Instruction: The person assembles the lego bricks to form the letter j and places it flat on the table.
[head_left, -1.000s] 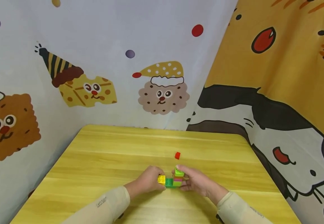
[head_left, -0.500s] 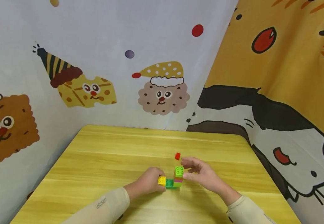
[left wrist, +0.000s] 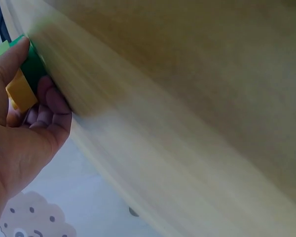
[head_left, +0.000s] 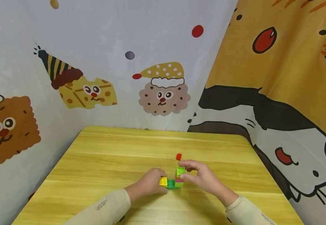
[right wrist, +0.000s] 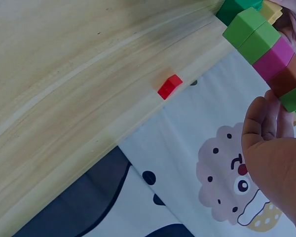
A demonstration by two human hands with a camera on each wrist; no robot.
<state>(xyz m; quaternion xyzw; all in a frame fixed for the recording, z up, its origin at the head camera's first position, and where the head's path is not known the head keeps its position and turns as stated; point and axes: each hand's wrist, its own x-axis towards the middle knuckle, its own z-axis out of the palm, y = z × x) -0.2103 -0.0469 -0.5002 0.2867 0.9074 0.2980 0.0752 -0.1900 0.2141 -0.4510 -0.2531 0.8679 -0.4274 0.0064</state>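
Note:
A toy brick build stands on the table, with a green base brick [head_left: 171, 183] low down. At its left end sits a yellow brick [head_left: 163, 181], which my left hand [head_left: 148, 182] grips together with the base's end. The tower at its right end has a lime brick at the bottom, then a magenta brick [right wrist: 274, 58], a brown-orange brick [right wrist: 286, 74] and a light green brick [head_left: 180, 171] on top. My right hand [head_left: 200, 176] has thumb and fingers around that top brick, fingertips right at its sides in the right wrist view.
A small red brick [head_left: 178, 156] lies on the wooden table [head_left: 117, 150], a little beyond the tower. A cloth with printed cartoon figures [head_left: 164, 97] hangs behind the table and along its sides.
My right hand left the tower's top, moved slightly right with its fingers spread, then came back around the top brick. The left hand has kept its grip.

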